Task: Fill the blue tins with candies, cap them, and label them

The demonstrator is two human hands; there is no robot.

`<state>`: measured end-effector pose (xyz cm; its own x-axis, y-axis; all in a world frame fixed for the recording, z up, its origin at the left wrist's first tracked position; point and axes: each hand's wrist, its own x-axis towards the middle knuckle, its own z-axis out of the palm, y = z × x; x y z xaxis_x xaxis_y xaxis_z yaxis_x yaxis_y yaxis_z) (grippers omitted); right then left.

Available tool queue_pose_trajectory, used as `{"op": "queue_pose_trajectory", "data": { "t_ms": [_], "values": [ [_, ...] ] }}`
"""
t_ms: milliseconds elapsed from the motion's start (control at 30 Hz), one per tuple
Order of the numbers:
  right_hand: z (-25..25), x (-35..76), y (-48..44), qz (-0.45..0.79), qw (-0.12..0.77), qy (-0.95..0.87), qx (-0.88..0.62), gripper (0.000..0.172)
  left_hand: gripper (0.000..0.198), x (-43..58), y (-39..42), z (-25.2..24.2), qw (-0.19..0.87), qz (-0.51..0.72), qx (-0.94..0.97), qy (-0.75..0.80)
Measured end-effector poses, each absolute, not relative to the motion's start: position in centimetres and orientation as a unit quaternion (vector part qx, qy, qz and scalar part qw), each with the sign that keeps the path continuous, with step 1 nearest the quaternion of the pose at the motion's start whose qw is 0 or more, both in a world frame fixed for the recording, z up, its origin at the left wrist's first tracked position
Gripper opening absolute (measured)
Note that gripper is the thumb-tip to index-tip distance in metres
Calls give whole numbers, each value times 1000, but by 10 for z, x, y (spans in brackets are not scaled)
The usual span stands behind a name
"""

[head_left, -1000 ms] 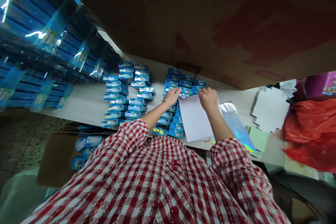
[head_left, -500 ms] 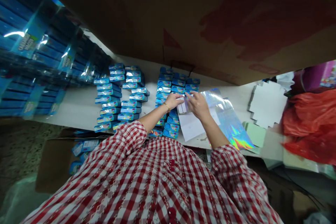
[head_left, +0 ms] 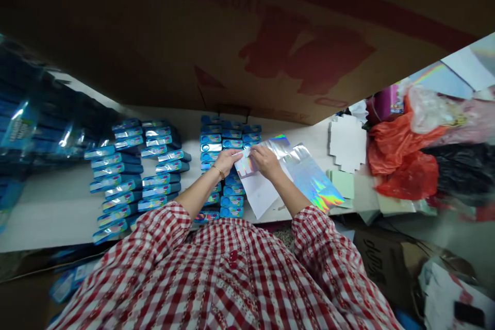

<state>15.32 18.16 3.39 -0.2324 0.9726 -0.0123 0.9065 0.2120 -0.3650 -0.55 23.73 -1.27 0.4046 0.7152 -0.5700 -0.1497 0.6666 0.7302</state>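
A shiny holographic sheet (head_left: 244, 166) with small pale patches lies between my two hands. My left hand (head_left: 227, 161) wears a thin bracelet and pinches the sheet's upper left corner. The fingers of my right hand (head_left: 266, 162) are curled on the sheet's upper edge; their tips are partly hidden. Below the sheet hangs a white paper (head_left: 261, 196), touching the table. Under and beside my left hand stand rows of small blue boxes (head_left: 232, 201). More holographic sheets (head_left: 311, 172) lie flat to the right of my right hand.
A large cardboard carton (head_left: 232, 62) looms across the far side. Stacks of blue boxes (head_left: 160, 180) stand at left on the white table (head_left: 50, 211). At right are white die-cut card (head_left: 347, 142), green paper (head_left: 342, 184), red plastic bags (head_left: 410, 165) and a black bag (head_left: 464, 170).
The view has swung to the right, so more bags show. My right fingers have moved from spread to curled on the sheet, whose corner is now lifted between both hands.
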Motion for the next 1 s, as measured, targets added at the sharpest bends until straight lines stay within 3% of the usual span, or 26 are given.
{"op": "queue_pose_trajectory", "data": {
  "t_ms": [167,300,467,600,767,1000],
  "values": [
    [75,151,165,173,184,-740,-624,23,17,-4,248,-22,637,290,442,561],
    [100,136,165,264,292,-629,-671,18,15,-17,253,-18,527,352,524,569],
    [79,92,182,463,371,-414,-691,23,40,-57,231,1,664,397,370,515],
    [53,58,185,532,388,-334,-674,26,39,-98,213,3,695,387,310,520],
    [19,25,193,511,372,-331,-701,27,27,-129,215,-19,628,401,285,603],
    [-22,8,223,341,299,-435,-778,25,25,-126,246,-49,551,421,318,647]
  ]
}}
